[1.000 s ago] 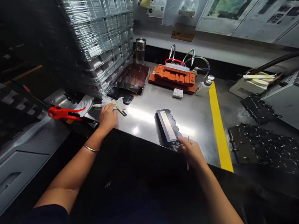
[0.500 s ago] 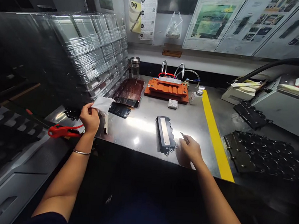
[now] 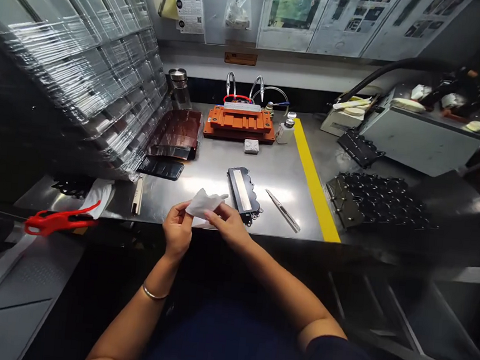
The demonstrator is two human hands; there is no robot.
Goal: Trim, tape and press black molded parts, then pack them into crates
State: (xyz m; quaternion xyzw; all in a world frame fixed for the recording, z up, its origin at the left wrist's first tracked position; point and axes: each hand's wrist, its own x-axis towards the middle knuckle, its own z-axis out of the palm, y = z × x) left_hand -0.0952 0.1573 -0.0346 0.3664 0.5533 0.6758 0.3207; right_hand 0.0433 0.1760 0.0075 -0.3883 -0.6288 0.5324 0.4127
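A white wipe (image 3: 204,202) is pinched between both hands above the front edge of the metal bench. My left hand (image 3: 177,229) grips its left side, while my right hand (image 3: 231,223) has the right side between thumb and fingers. Just beyond the right hand lies a black part with scalloped edges (image 3: 251,204), with a pale strip (image 3: 242,189) along its top. To the right of that part, a slim silver utility knife (image 3: 283,210) rests flat on the bench, apart from both hands.
An orange fixture (image 3: 240,125) stands at the back, beside a white pump bottle (image 3: 286,129). Wrapped clear trays (image 3: 82,60) are stacked at left, near a phone (image 3: 161,167). Red-handled pliers (image 3: 57,223) overhang the front edge. Black moulded parts (image 3: 376,200) lie beyond the yellow tape (image 3: 316,181).
The utility knife has left my right hand and lies on the bench. My left hand brought the wipe rightward, and my right hand now holds it too. The camera view has shifted.
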